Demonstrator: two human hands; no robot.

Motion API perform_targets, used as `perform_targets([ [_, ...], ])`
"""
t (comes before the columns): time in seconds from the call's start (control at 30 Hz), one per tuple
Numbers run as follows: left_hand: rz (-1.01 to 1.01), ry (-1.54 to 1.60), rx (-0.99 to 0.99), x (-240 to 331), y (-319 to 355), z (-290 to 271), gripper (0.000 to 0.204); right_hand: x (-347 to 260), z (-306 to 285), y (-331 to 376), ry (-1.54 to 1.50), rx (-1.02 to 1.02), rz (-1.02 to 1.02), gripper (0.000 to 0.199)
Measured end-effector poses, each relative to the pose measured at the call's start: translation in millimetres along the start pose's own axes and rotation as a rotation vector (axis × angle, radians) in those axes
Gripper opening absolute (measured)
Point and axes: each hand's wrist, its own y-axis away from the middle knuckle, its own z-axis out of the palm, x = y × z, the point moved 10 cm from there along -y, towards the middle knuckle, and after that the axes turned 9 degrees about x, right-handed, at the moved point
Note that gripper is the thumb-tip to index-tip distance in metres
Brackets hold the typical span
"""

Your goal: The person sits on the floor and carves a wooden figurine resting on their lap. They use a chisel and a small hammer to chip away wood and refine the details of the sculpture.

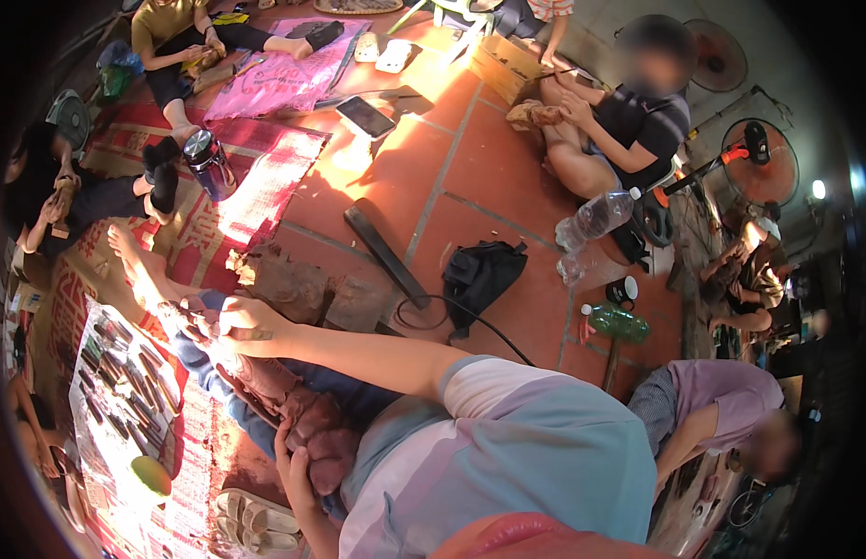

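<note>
A reddish-brown carved wooden piece [312, 424] lies along my lap, with rounded lobes at the near end and a knobbly, narrower far end. My left hand [300, 468] curls its fingers against the side of the rounded lobes. Farther along, my right hand [249, 326] is closed in a fist at the far end of the carving, beside my bare foot [139, 261]. Whatever lies inside that fist is hidden by the fingers and by strong sunlight. Dark blue cloth [354, 387] shows under the piece.
Several carving tools [125, 382] lie on a pale sheet to my left, near sandals [256, 520]. A dark bar [386, 252], a black cloth bag [484, 279], clear bottles [591, 224] and a green bottle [617, 323] are on the tiles. Several people sit around, some holding wooden pieces.
</note>
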Motion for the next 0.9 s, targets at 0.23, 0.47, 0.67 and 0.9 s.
perform_targets([
  [0.23,0.083,-0.001,0.036,-15,-4,-7,0.063,3,-12,3,-0.010,-0.120,0.250,0.016],
  [0.47,0.055,0.075,0.089,0,1,-2,0.067,-18,-11,8,-0.001,-0.045,-0.040,0.008],
  [0.67,0.001,-0.005,0.120,-25,0,-19,0.067,-15,-6,-19,0.109,-0.065,-0.099,0.009],
  [0.9,0.040,-0.001,0.147,-19,6,-20,0.065,-25,9,-15,0.056,-0.230,-0.072,0.013],
])
